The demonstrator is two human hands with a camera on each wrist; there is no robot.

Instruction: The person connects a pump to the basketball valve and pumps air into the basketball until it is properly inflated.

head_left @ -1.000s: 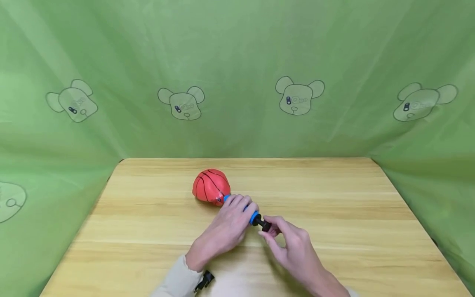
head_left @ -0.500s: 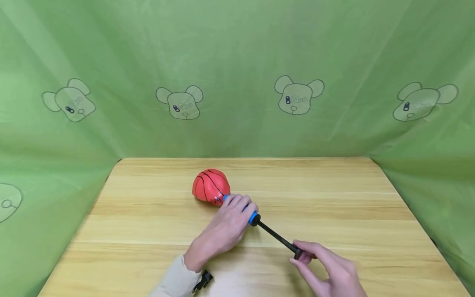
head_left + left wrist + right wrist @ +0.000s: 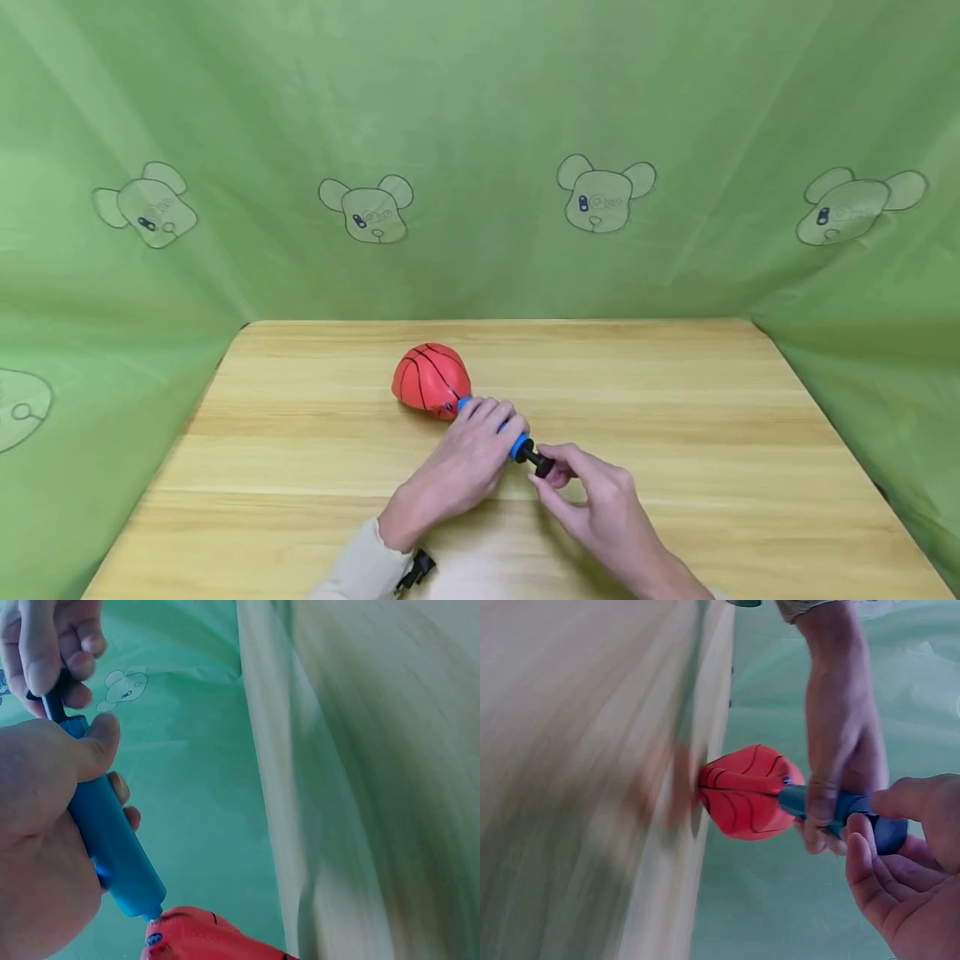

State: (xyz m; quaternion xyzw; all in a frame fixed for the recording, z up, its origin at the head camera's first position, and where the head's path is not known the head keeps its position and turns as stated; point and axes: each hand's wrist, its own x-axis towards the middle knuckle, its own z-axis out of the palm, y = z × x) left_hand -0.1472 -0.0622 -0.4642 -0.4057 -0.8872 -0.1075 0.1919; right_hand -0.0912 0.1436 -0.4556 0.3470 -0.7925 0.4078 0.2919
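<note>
A red ball (image 3: 429, 377) with black basketball lines lies on the table, its skin dented and only partly filled. The blue hand pump (image 3: 112, 840) meets the ball at its nozzle end, beside a small dark blue spot. My left hand (image 3: 472, 454) is wrapped round the pump's barrel, covering most of it in the head view. At the pump's other end, my right hand (image 3: 596, 496) pinches the black plunger handle (image 3: 543, 465) between thumb and fingers. Only a short stretch of the plunger rod shows between handle and barrel.
The wooden table (image 3: 675, 383) reaches back to a green curtain (image 3: 480, 100) printed with bear heads, which also hangs at both sides. A black strap buckle (image 3: 420, 568) sits at the left sleeve's cuff.
My right hand drew the plunger far out toward the lower right, then pushed it back in almost fully. The left hand kept its grip; ball and pump shifted slightly toward the right.
</note>
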